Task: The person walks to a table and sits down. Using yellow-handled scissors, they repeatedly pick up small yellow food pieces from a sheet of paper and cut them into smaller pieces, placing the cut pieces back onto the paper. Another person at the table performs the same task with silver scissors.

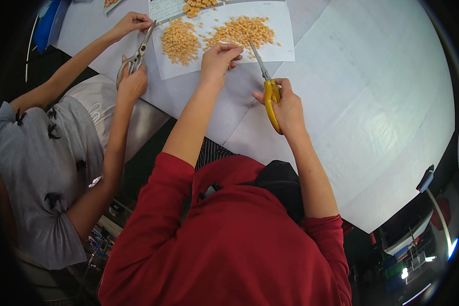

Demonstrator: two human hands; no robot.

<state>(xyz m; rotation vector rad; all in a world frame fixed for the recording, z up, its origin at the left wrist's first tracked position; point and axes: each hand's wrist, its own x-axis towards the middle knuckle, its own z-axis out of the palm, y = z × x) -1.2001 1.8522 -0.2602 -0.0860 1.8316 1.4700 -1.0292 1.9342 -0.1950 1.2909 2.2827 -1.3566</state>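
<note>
My right hand [289, 109] is closed round the yellow handles of a pair of scissors [272, 102], their metal blades pointing away from me toward the paper. The blades look almost together. My left hand [221, 62] is in a pinch just left of the scissor tips; whatever the fingertips hold is too small to make out. Just beyond it, on a white paper sheet [279, 38], lies a loose pile of small tan cube-like pieces [242, 30]. A second, rounder pile of the same pieces [180, 42] lies to its left.
Larger tan blocks [197, 6] sit at the sheet's far edge. Close on my left, a co-worker in a grey shirt holds metal-handled scissors [136, 60] beside the sheet. A blue bin [50, 23] stands far left. The pale tabletop [372, 102] stretches to my right.
</note>
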